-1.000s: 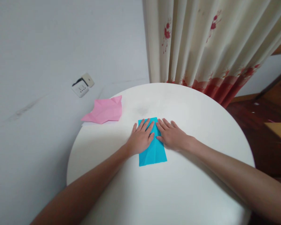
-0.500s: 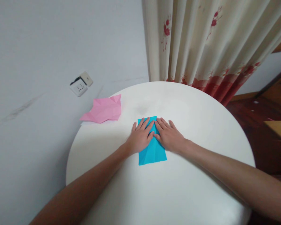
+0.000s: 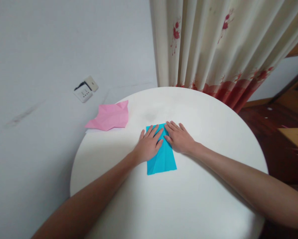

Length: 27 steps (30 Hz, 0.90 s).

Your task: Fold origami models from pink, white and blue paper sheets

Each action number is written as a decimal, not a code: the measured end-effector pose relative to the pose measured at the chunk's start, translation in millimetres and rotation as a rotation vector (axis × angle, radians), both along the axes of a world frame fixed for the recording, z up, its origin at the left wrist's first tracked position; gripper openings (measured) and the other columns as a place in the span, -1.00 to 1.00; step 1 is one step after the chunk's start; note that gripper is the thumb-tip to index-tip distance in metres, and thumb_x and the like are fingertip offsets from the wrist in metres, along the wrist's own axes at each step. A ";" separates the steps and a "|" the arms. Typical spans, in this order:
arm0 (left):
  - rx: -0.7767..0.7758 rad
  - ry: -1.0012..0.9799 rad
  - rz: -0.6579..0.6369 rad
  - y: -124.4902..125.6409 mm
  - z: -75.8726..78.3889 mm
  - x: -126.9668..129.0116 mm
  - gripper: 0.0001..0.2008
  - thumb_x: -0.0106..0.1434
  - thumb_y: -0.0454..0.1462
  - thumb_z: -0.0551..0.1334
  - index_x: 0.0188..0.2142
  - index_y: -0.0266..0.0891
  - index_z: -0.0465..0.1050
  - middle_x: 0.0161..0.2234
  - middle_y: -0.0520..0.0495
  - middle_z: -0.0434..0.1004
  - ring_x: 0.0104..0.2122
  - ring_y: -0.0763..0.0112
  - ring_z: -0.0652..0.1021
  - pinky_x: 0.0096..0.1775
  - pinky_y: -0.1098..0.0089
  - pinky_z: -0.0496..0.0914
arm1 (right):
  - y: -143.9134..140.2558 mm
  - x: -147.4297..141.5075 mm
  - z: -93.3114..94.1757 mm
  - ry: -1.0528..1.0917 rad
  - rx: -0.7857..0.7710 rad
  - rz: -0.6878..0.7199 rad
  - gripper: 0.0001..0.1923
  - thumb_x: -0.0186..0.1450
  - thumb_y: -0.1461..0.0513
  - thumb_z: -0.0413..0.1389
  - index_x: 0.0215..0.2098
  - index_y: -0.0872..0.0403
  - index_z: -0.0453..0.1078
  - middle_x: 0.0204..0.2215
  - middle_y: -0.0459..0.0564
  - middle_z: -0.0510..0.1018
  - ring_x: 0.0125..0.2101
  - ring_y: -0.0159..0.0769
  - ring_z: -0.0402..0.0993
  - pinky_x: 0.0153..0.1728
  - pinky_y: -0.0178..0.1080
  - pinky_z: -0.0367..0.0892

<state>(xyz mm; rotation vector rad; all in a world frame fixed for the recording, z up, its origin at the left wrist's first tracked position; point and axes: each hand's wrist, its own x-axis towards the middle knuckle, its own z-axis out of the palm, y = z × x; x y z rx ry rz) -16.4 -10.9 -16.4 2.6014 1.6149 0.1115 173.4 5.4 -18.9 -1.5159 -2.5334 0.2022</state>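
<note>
A blue sheet of paper with crease lines lies flat on the round white table. Across its left side rests my left hand, palm down with fingers spread, covering part of the left edge. My right hand lies palm down along the upper right edge, its fingertips touching the paper near the top corner. The right hand's fingers are stretched out and slightly apart. Between the two hands a strip of the blue paper shows, and the near end is uncovered.
Pink creased paper lies at the table's far left edge, with something white under it. A wall with a socket stands to the left. Behind the table hangs a cream and red curtain. A wooden surface shows at far right.
My right hand has slid slightly up and away from me along the blue paper's right edge, uncovering more of it. My left hand and the paper have stayed in place.
</note>
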 end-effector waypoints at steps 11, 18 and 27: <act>0.002 -0.009 -0.006 2.0 -2.6 -0.6 -0.46 0.46 -0.08 -0.11 0.38 -0.08 -0.03 0.41 -0.08 -0.10 0.38 0.05 -0.03 0.27 -0.16 -0.03 | -3.8 1.7 1.1 -0.021 -0.021 0.021 -0.36 0.45 0.01 -0.23 0.39 0.16 0.00 0.40 0.14 -0.02 0.38 -0.01 -0.16 0.31 0.14 -0.13; 0.013 -0.041 0.072 4.0 -4.6 -1.8 -0.47 0.45 -0.06 -0.10 0.37 -0.02 0.02 0.41 -0.10 -0.09 0.37 -0.05 -0.02 0.27 -0.11 0.01 | -7.1 2.8 4.4 -0.032 -0.040 0.026 -0.35 0.45 0.00 -0.19 0.40 0.15 -0.02 0.40 0.14 -0.03 0.38 0.03 -0.15 0.30 0.15 -0.10; 0.129 -0.155 0.183 28.9 -6.2 -25.6 -0.45 0.40 -0.10 0.02 0.32 -0.23 0.11 0.23 -0.23 0.28 0.22 0.12 0.31 0.22 0.12 0.21 | -7.0 2.4 6.8 -0.040 -0.052 0.036 -0.35 0.45 0.00 -0.20 0.40 0.15 -0.01 0.40 0.14 -0.05 0.37 0.04 -0.16 0.30 0.17 -0.11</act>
